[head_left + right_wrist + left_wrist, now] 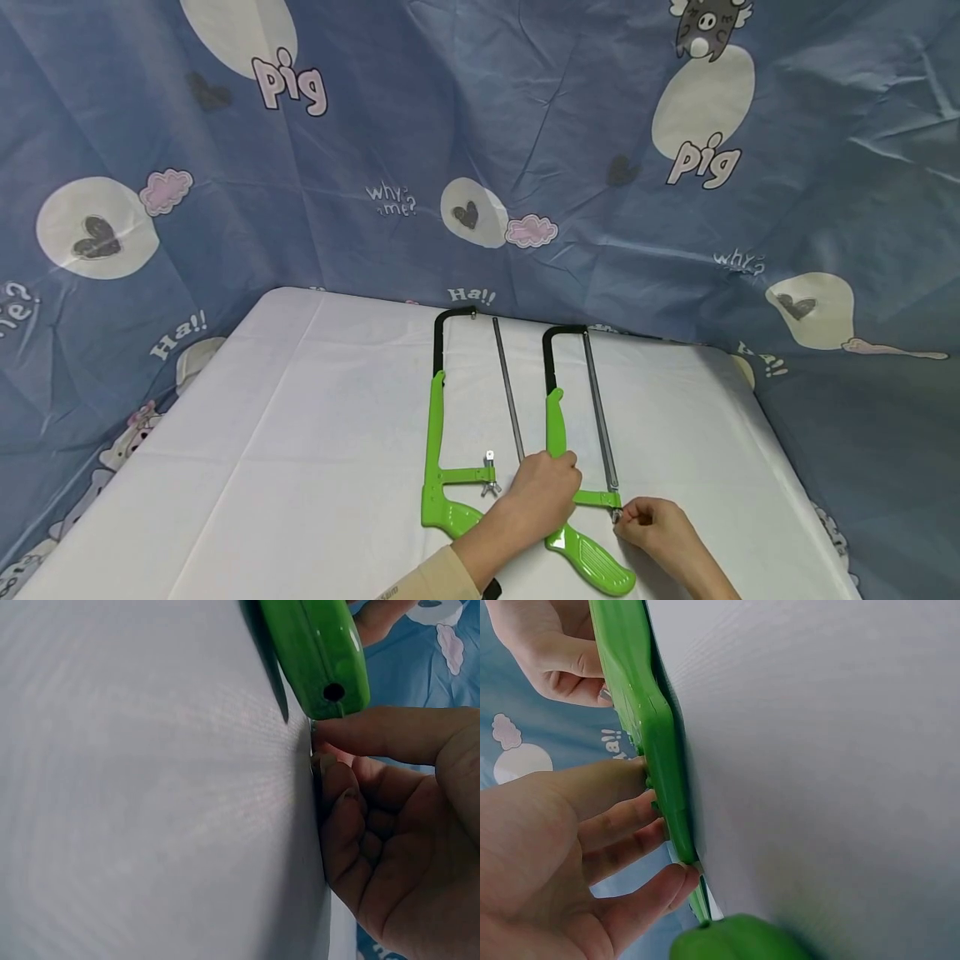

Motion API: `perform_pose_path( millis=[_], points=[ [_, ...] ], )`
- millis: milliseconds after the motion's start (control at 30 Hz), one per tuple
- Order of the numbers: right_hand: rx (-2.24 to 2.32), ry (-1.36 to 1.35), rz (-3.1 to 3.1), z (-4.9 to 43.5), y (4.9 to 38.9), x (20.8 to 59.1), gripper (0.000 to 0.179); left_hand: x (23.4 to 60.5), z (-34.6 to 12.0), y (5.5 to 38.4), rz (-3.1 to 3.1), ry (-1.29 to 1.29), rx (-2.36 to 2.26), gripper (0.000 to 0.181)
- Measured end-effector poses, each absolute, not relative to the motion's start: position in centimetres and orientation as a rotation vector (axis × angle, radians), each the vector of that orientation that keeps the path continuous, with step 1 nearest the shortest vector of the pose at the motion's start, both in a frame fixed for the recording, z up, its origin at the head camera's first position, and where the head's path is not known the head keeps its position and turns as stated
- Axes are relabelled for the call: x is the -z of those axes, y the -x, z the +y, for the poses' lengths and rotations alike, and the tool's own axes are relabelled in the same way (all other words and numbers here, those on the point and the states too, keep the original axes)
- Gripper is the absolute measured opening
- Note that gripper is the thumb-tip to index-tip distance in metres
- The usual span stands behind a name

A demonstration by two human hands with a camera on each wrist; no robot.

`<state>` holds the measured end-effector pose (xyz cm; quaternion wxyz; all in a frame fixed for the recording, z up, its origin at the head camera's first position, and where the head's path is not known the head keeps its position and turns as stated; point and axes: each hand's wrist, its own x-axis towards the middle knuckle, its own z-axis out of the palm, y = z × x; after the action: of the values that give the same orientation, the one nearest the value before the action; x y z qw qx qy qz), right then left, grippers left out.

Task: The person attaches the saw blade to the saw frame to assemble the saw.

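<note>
Basically, fitted hacksaw [556,425] lies flat on the white-covered table [315,433], its blade [599,408] spanning from black front arm to green rear arm. Left hand [542,492] sits over the fitted hacksaw's green frame, thumb and bent fingers gripping it from opposite sides, opened only about the frame's thickness. Right hand [660,529] is at the fitted hacksaw's rear blade end, thumb and finger nearly closed, pinching the small metal wing nut [617,516]; other fingers curled in. Loose blade [508,387] lies just left of the fitted hacksaw, lower end hidden by the left hand. Second hacksaw [434,442], also green and black, lies farther left of the fitted hacksaw. Blue printed cloth [420,125] hangs beyond the fitted hacksaw.
</note>
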<state>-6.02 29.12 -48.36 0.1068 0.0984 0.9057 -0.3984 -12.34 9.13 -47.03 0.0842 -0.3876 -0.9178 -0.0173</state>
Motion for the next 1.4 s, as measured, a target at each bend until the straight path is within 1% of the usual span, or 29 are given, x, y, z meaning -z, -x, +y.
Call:
perform_pose_path(
  millis=[300, 600, 1100, 1400],
  points=[
    [1.139, -0.432, 2.613, 28.73, 6.22, 48.18, 0.025, 46.87, 9.04, 12.24, -2.738, 1.157, 0.049, 0.017],
    [1.133, -0.465, 2.617, 28.76, 6.44, 48.22, 0.032, 46.67, 9.0, 12.17, -2.723, 1.153, 0.021, 0.018],
    [1.173, -0.526, 2.616, 28.93, 6.48, 48.2, 0.021, 46.5, 8.94, 12.15, -2.744, 1.165, 0.072, 0.018],
    [1.168, -0.523, 2.636, 28.93, 6.38, 48.24, 0.019, 46.68, 8.94, 12.21, -2.722, 1.169, 0.072, 0.016]
  ],
)
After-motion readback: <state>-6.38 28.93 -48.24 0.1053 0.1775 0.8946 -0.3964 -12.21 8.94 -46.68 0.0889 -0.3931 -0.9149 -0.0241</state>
